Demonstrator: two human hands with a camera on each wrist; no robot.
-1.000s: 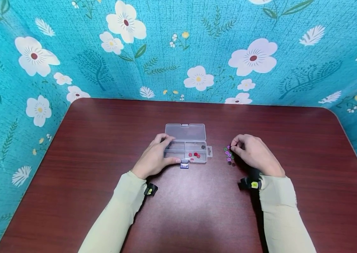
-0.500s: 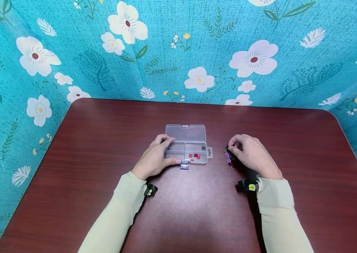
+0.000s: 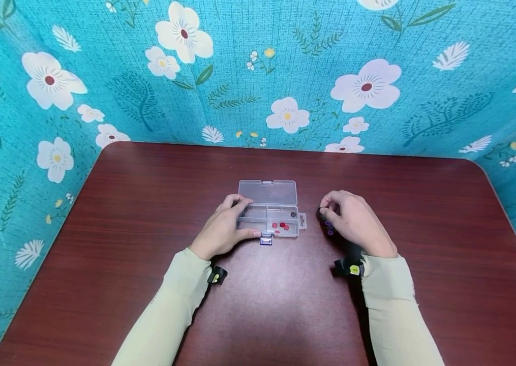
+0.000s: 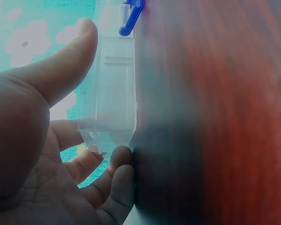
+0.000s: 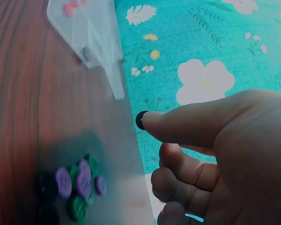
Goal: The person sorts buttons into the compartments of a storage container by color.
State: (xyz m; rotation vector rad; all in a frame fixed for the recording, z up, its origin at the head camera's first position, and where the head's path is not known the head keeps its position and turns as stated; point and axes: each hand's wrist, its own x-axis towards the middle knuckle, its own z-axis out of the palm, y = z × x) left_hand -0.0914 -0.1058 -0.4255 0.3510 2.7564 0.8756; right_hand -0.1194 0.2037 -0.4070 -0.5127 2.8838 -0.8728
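A clear plastic compartment box point(image 3: 266, 220) lies on the table with its lid point(image 3: 267, 193) folded back. My left hand point(image 3: 223, 229) holds the box's left end, thumb along the front side and fingers around the far end. Several red buttons point(image 3: 282, 224) sit in its front right compartment, a dark button point(image 3: 293, 214) in the back right one. Between thumb and finger my right hand point(image 3: 354, 218) pinches a black button point(image 5: 139, 120), just above the table. Under that hand, in the right wrist view, lie purple buttons point(image 5: 84, 183), green buttons point(image 5: 78, 208) and black buttons point(image 5: 48, 187).
A blue latch point(image 3: 266, 239) sticks out from the box's front edge. On its right side is a hanging tab point(image 3: 303, 220). The dark red wooden table point(image 3: 171, 178) backs onto a turquoise flowered cloth point(image 3: 239, 76).
My right hand has lifted a black button from the pile and moved left toward the box with it. The left hand and the box have stayed in place.
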